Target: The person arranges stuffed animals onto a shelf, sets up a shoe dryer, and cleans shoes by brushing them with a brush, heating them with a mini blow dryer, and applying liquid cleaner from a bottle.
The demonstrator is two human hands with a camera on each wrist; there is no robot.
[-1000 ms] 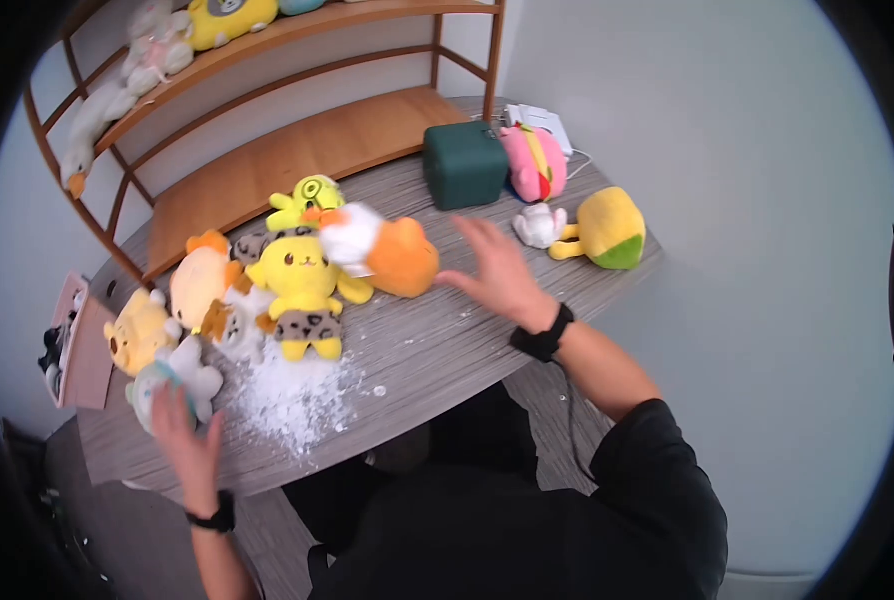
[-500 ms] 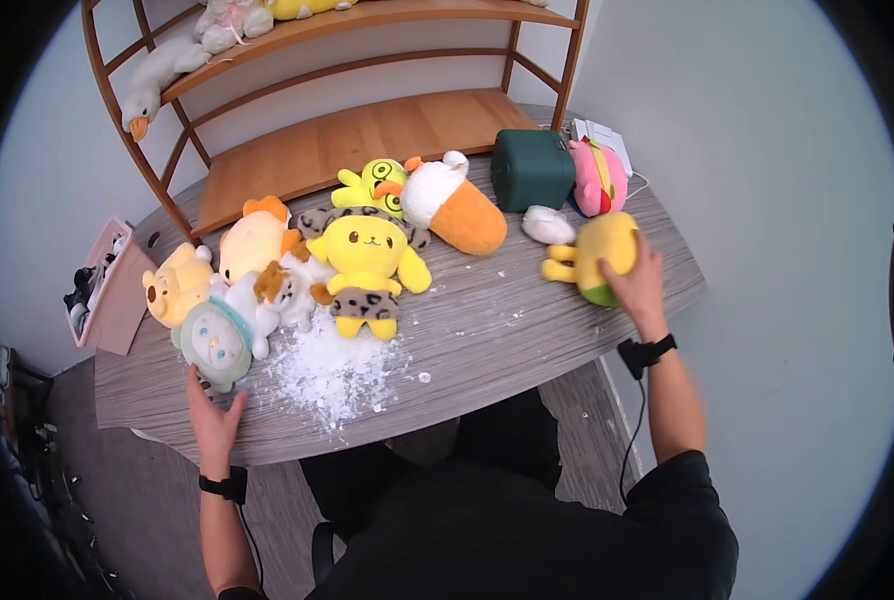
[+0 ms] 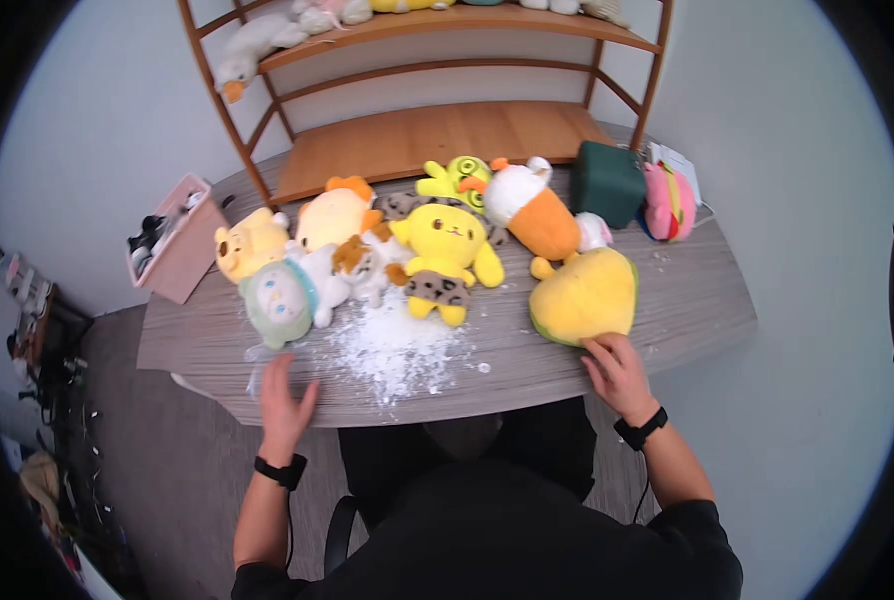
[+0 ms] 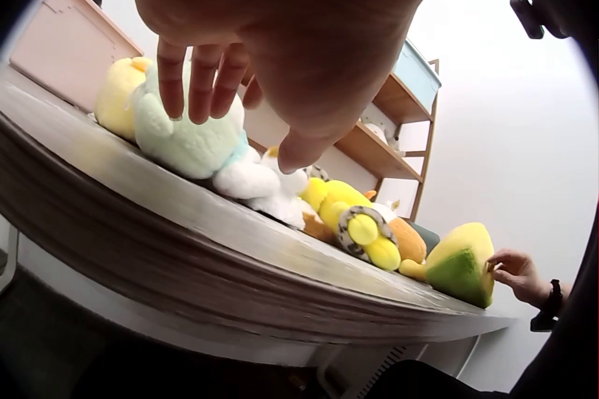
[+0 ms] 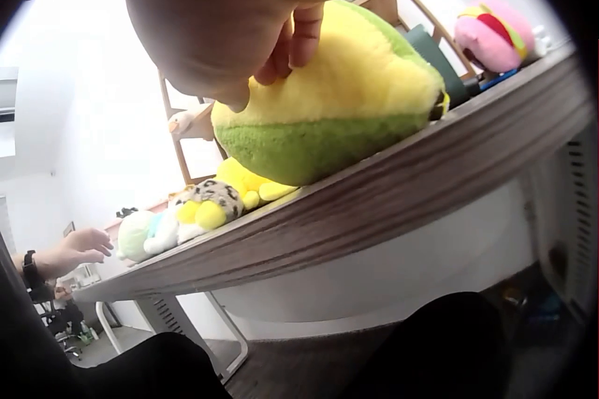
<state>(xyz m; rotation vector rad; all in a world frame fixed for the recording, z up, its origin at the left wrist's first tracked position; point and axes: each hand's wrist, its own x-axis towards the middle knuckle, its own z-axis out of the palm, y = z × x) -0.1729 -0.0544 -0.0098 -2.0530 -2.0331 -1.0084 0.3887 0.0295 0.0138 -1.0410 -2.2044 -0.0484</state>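
While writing unreadable, R grip (image 3: pixel 619 372) on yellow-green plush (image 3: pixel 585 296).

We note a matt, grey wood-grain table (image 3: pixel 687 300), a smooth warm wooden shelf (image 3: pixel 437 135), fuzzy cloth on the yellow-green plush (image 3: pixel 585 295), and loose white powdery granules (image 3: pixel 392 345).

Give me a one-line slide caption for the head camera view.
Right hand touches a yellow-green plush on a table crowded with toys; left hand near white powder.
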